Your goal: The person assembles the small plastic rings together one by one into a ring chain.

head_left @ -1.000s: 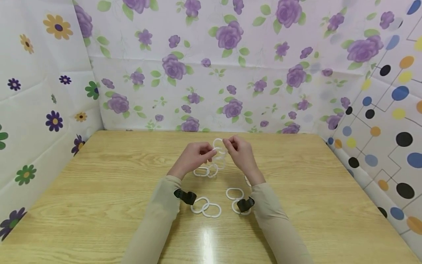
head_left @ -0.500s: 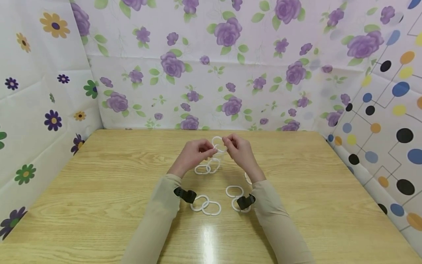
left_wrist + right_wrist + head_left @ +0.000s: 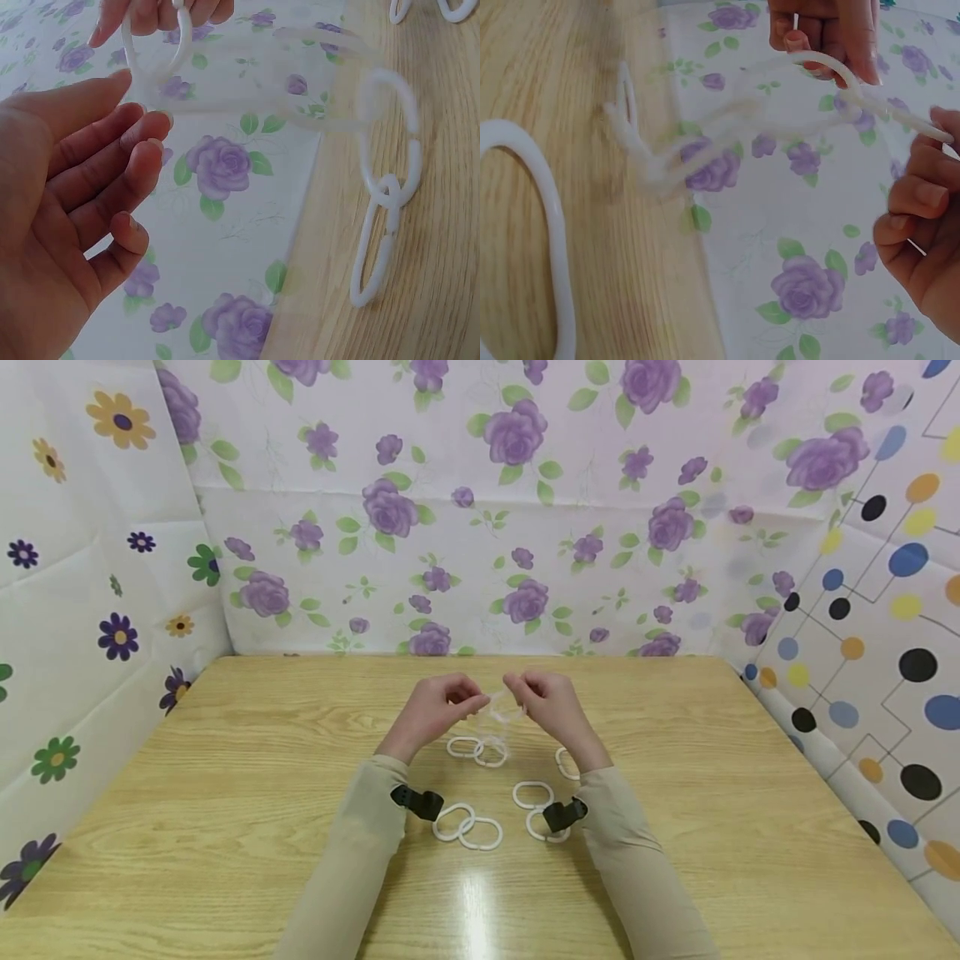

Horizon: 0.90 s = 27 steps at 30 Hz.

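My right hand (image 3: 546,697) pinches an oval white plastic link (image 3: 182,49) between thumb and index finger. More linked white links hang from it, blurred by motion. In the head view, my left hand (image 3: 437,706) is just left of the held link. Its thumb (image 3: 101,86) and fingers are apart and loosely bent in the left wrist view, the link's edge close to the thumb tip; I see no clear grip. Below, two joined links (image 3: 390,191) trail toward the tabletop; whether they rest on it is hard to tell.
A joined pair of white links (image 3: 480,847) lies on the wooden table (image 3: 225,827) between the forearms. Another pair (image 3: 533,783) is beside the right wrist camera, which partly covers it. One more link (image 3: 558,760) shows by the right wrist. A flowered sheet (image 3: 450,527) stands behind.
The left fingers pinched a link beside the right hand; now they appear parted. The held link has tilted and blurred, and the hanging chain has swung down and slightly right.
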Motion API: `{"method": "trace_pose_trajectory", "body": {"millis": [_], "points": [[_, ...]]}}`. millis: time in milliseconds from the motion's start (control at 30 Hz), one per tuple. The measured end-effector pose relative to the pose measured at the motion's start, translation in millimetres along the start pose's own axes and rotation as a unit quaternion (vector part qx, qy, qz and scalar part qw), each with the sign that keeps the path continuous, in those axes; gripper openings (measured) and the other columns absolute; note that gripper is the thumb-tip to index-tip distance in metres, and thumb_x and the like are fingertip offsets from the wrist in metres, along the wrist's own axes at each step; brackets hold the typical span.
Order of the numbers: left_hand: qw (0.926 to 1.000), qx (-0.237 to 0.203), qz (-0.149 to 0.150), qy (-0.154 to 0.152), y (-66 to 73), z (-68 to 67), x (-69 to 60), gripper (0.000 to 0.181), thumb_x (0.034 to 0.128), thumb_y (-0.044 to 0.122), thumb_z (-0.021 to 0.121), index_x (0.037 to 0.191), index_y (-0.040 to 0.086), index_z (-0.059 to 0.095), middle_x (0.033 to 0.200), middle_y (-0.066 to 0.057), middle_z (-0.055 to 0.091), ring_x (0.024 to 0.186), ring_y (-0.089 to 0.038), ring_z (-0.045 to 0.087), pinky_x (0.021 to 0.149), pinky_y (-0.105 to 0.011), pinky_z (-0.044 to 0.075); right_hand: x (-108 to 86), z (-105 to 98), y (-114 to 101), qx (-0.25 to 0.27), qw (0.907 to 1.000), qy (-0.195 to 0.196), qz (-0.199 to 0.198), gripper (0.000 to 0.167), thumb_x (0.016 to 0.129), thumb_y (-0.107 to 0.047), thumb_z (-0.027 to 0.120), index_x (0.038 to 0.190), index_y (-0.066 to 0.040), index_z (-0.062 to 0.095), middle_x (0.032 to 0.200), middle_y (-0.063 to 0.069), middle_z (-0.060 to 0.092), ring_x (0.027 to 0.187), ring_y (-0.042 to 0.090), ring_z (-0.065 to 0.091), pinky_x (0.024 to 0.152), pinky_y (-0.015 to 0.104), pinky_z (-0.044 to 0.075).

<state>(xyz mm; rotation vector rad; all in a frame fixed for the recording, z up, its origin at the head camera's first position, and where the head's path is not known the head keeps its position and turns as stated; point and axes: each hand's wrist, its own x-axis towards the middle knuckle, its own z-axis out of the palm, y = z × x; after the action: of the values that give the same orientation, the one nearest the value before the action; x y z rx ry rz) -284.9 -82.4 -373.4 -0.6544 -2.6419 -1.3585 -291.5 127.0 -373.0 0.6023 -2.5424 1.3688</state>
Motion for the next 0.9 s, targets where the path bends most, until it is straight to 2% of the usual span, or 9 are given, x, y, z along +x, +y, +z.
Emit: {"method": "trace_pose_trajectory", "body": {"millis": [133, 200, 267, 433, 567, 667, 733, 900], "points": [[0.9996, 0.017, 0.017, -0.017, 3.3, 1.3, 0.7, 0.021, 0.0945, 0.034, 0.063, 0.102, 0.016, 0.071, 0.090, -0.003, 0.071, 0.077, -0.016, 0.060, 0.070, -0.029, 0.050, -0.7, -0.4, -0.8, -0.005, 0.9982, -0.060, 0.006, 0.049, 0.099, -0.043, 0.052, 0.062, -0.011, 0.053, 0.050, -0.001, 0.040, 0.043, 0.015, 0.034, 0.046, 0.026, 0.032], [0.9988, 0.025, 0.031, -0.030, 4.6, 2.5, 0.8, 0.021, 0.0953, 0.033, 0.062, 0.104, 0.016, 0.072, 0.092, -0.002, 0.071, 0.078, -0.015, 0.060, 0.072, -0.029, 0.049, -1.0, 0.3, -1.7, -0.002, 0.9970, -0.077, 0.011, 0.049, 0.099, -0.043, 0.051, 0.063, -0.011, 0.053, 0.050, -0.001, 0.040, 0.044, 0.015, 0.036, 0.048, 0.027, 0.034], [0.9981, 0.026, 0.036, -0.042, 6.1, 3.0, 0.4, 0.022, 0.0958, 0.032, 0.062, 0.103, 0.015, 0.073, 0.093, -0.003, 0.072, 0.079, -0.017, 0.060, 0.072, -0.029, 0.049, -0.9, 0.9, -2.2, -0.005, 0.9965, -0.082, 0.013, 0.050, 0.099, -0.044, 0.051, 0.063, -0.010, 0.053, 0.051, 0.000, 0.041, 0.045, 0.015, 0.038, 0.049, 0.028, 0.036], [0.9976, 0.006, 0.024, -0.064, 7.3, 2.5, -0.4, 0.023, 0.0978, 0.032, 0.058, 0.102, 0.014, 0.072, 0.090, -0.005, 0.069, 0.078, -0.025, 0.060, 0.070, -0.030, 0.048, -0.5, 1.3, -2.6, -0.008, 0.9972, -0.069, 0.029, 0.051, 0.099, -0.046, 0.049, 0.062, -0.012, 0.051, 0.052, 0.000, 0.042, 0.045, 0.015, 0.039, 0.049, 0.028, 0.037], [0.9938, -0.006, 0.037, -0.104, 7.0, 3.5, -0.3, 0.021, 0.0978, 0.031, 0.058, 0.104, 0.014, 0.070, 0.090, -0.007, 0.069, 0.081, -0.029, 0.063, 0.070, -0.029, 0.049, -0.2, 1.3, -2.2, -0.007, 0.9970, -0.067, 0.038, 0.051, 0.099, -0.047, 0.049, 0.062, -0.012, 0.051, 0.051, -0.001, 0.041, 0.045, 0.015, 0.037, 0.048, 0.027, 0.035], [0.9905, -0.007, 0.047, -0.129, 6.7, 4.9, -0.1, 0.018, 0.0975, 0.028, 0.059, 0.104, 0.014, 0.068, 0.090, -0.010, 0.069, 0.083, -0.034, 0.064, 0.070, -0.029, 0.049, 0.1, 0.8, -1.6, -0.003, 0.9955, -0.085, 0.040, 0.051, 0.099, -0.047, 0.048, 0.063, -0.011, 0.051, 0.051, -0.001, 0.040, 0.044, 0.014, 0.036, 0.048, 0.027, 0.034], [0.9904, -0.005, 0.048, -0.130, 6.2, 5.4, -0.1, 0.017, 0.0980, 0.028, 0.058, 0.102, 0.013, 0.067, 0.087, -0.012, 0.069, 0.079, -0.032, 0.063, 0.068, -0.028, 0.049, 0.2, 0.0, -1.4, 0.005, 0.9941, -0.101, 0.040, 0.048, 0.100, -0.045, 0.049, 0.066, -0.010, 0.052, 0.052, -0.001, 0.040, 0.044, 0.014, 0.036, 0.047, 0.027, 0.034], [0.9941, -0.003, 0.036, -0.103, 4.9, 4.1, -0.8, 0.017, 0.0980, 0.026, 0.058, 0.102, 0.012, 0.067, 0.083, -0.012, 0.069, 0.070, -0.021, 0.061, 0.064, -0.028, 0.049, 0.7, -3.7, -0.3, 0.010, 0.9910, -0.132, 0.020, 0.031, 0.101, -0.035, 0.051, 0.084, -0.010, 0.058, 0.052, -0.002, 0.041, 0.044, 0.014, 0.037, 0.049, 0.026, 0.035]]}}
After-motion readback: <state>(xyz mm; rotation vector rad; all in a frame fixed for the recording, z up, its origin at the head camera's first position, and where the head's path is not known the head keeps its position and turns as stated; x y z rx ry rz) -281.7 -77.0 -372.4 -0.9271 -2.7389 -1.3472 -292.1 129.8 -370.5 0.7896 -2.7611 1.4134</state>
